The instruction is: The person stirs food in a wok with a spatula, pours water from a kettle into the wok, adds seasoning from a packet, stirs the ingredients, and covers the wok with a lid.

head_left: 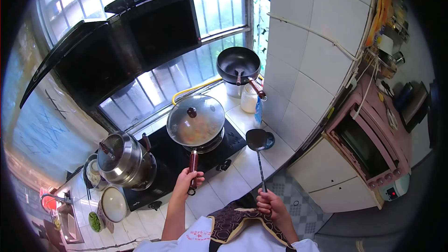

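Note:
My left hand (189,182) is wrapped round the brown handle of a frying pan (193,158) on the right side of the stove. A steamed-up glass lid (205,114) with a dark knob covers the pan, and orange and pale food shows blurrily through it. In my right hand (271,204) is a black spatula (256,140), gripped by its long handle. Its broad head points away from me, over the white tiled counter to the right of the stove, apart from the pan.
A steel steamer pot (123,161) stands on the stove's left side. Near it are a white bowl (114,204) and a bowl of chopped greens (95,222). Behind sit a dark wok (238,63) and a jar (249,100). A pink oven (368,135) stands right; a black range hood (161,23) hangs above.

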Available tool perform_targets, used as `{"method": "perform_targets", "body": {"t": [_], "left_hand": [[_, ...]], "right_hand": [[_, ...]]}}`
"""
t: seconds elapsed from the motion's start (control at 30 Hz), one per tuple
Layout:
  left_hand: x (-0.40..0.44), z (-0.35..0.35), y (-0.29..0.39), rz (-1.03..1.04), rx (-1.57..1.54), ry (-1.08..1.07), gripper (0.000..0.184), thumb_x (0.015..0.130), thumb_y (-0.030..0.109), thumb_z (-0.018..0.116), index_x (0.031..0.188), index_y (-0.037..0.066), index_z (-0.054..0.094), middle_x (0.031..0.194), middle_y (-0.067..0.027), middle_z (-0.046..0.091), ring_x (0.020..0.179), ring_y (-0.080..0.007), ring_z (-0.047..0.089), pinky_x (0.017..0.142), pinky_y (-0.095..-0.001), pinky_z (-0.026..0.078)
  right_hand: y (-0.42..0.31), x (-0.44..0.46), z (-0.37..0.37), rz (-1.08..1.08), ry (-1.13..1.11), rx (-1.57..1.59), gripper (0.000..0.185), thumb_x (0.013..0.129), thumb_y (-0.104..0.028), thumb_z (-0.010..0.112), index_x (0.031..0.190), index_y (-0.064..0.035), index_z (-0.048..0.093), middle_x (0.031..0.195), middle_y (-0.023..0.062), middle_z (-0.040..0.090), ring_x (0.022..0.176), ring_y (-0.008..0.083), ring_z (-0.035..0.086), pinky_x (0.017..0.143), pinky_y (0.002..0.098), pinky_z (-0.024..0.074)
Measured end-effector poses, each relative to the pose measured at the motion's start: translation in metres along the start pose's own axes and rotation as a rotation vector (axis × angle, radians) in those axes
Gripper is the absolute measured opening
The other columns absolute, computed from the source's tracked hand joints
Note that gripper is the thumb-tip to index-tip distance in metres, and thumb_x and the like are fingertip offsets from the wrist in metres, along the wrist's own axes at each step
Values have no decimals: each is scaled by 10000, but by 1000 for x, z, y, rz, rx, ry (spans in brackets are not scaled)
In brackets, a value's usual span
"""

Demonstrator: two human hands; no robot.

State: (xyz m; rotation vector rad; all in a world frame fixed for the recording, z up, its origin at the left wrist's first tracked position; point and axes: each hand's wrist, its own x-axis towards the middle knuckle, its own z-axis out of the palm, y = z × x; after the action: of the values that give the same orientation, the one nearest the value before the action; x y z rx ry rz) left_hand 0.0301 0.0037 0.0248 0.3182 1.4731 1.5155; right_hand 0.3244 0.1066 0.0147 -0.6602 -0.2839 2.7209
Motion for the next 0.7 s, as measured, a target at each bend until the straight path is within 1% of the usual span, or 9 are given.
{"method": "perform_targets", "body": {"t": [0.2,0.4,0.47,0.7], "left_hand": [[3,-3,-3,18,48,-11,329,807,141,479,1072,-22,375,879,-141,581,694,-169,602,588,-253,491],[2,-1,-4,36,93,16,337,802,151,487,1071,-19,377,873,-137,582,687,-162,599,587,-247,483],[2,-1,-5,56,99,24,275,808,127,460,1037,-4,383,885,-157,578,689,-183,606,589,-264,504],[3,-2,-7,53,75,36,294,808,133,463,1052,-4,374,886,-162,576,695,-188,607,597,-272,505]], "right_hand": [[0,10,8,48,-20,-40,16,854,-95,406,867,-96,416,506,-50,242,360,42,224,295,188,207],[-1,11,9,53,-26,-62,22,856,-96,404,875,-94,415,508,-50,244,363,44,224,297,188,206],[0,11,7,50,-20,-54,25,856,-96,404,878,-94,416,508,-49,245,364,45,225,297,188,208],[-3,12,4,40,-2,-41,43,854,-97,412,896,-95,420,508,-42,250,364,50,231,298,188,216]]}}
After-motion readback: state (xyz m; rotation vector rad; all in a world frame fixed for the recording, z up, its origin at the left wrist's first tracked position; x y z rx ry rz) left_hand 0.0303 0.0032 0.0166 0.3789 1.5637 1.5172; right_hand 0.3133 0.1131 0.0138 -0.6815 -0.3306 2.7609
